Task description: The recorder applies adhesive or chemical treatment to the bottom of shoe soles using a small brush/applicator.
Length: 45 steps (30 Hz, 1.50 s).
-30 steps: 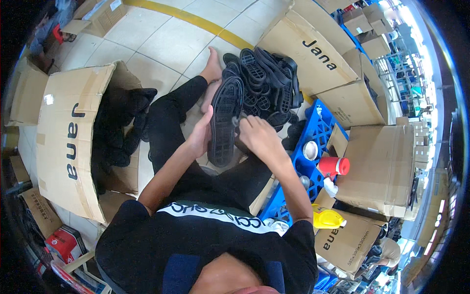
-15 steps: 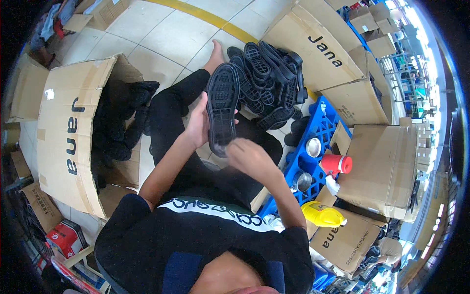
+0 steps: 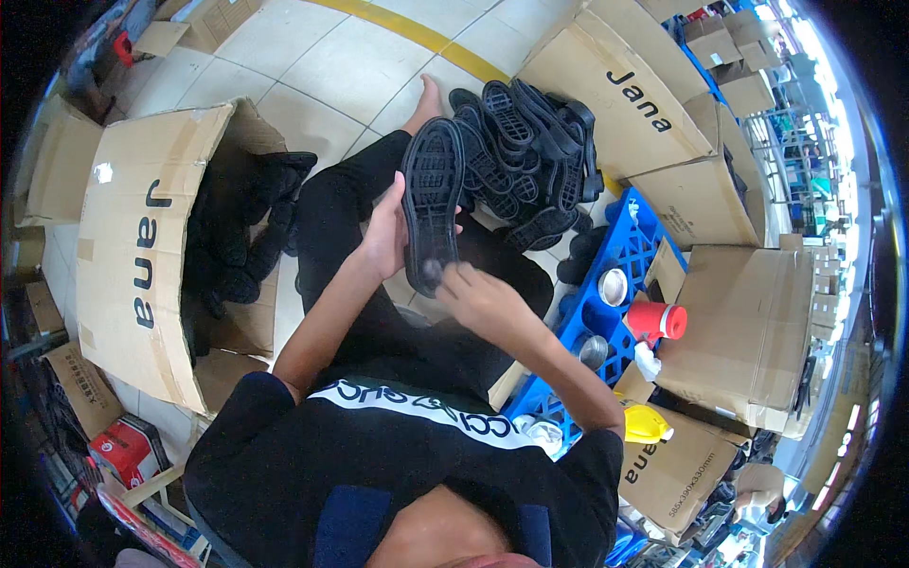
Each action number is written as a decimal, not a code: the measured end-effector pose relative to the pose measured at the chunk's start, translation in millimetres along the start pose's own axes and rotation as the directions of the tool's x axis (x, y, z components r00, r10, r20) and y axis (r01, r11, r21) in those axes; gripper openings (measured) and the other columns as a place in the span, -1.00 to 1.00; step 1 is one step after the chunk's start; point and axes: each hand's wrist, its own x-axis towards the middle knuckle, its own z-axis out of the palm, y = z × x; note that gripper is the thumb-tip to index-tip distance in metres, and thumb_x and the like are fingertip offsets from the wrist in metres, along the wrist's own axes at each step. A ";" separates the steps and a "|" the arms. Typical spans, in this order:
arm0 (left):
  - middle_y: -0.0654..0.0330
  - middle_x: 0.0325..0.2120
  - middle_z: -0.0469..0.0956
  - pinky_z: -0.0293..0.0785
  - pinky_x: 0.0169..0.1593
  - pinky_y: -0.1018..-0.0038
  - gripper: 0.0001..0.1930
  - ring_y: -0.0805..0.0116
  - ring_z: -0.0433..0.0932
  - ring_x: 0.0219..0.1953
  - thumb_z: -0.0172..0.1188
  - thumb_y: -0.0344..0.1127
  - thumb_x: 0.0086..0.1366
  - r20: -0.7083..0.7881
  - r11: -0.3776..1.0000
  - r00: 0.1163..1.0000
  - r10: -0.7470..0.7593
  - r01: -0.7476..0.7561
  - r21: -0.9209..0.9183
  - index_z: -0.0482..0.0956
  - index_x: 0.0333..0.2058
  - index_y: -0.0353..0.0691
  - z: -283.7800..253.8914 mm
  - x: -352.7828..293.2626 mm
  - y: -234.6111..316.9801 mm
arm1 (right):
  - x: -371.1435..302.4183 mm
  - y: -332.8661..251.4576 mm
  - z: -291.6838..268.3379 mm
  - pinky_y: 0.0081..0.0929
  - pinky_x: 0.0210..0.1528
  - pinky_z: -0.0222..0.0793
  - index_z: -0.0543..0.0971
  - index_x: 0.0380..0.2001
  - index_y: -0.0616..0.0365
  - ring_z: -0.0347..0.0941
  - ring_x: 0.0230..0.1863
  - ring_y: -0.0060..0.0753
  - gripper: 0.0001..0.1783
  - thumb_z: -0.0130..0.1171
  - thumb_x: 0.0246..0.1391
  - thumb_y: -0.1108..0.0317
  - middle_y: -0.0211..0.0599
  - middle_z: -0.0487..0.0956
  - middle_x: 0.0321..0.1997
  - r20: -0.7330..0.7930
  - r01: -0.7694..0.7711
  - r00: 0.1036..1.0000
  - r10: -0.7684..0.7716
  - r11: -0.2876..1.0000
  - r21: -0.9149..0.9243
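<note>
A black shoe sole [image 3: 433,194] stands nearly lengthwise before me, its hollow gridded inside facing up. My left hand [image 3: 383,232] grips it along the left edge, fingertips showing on the right side. The fingers of my right hand [image 3: 488,303] are pinched together at the heel end. Something small and pale, blurred by motion, shows by those fingertips; I cannot make out what it is. Just beyond the sole, several more black soles [image 3: 516,180] lie heaped on the floor.
At left, an open carton [image 3: 123,265] on its side holds dark shoe parts [image 3: 248,227]. On a blue plastic pallet [image 3: 579,322] at right stand metal bowls [image 3: 613,287] and a red mug [image 3: 653,321]. A yellow bottle [image 3: 646,423] and large cartons [image 3: 739,331] are beside it.
My right hand has shifted slightly to the right at the heel of the sole, its fingers still pinched. The left hand keeps its grip. The whole view has moved slightly.
</note>
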 end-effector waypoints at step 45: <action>0.02 0.16 0.38 0.24 0.22 0.24 -0.42 0.15 0.36 0.19 0.04 -0.01 0.38 0.075 0.869 0.977 0.198 -0.211 0.449 0.23 0.25 -0.21 7.0 234.5 -46.2 | -151.2 -50.8 220.7 -0.54 -0.19 0.49 0.54 -0.30 0.22 0.50 -0.28 -0.55 -0.90 0.12 0.24 0.42 -0.27 0.58 -0.24 0.273 0.387 -0.157 0.949 -0.195 0.901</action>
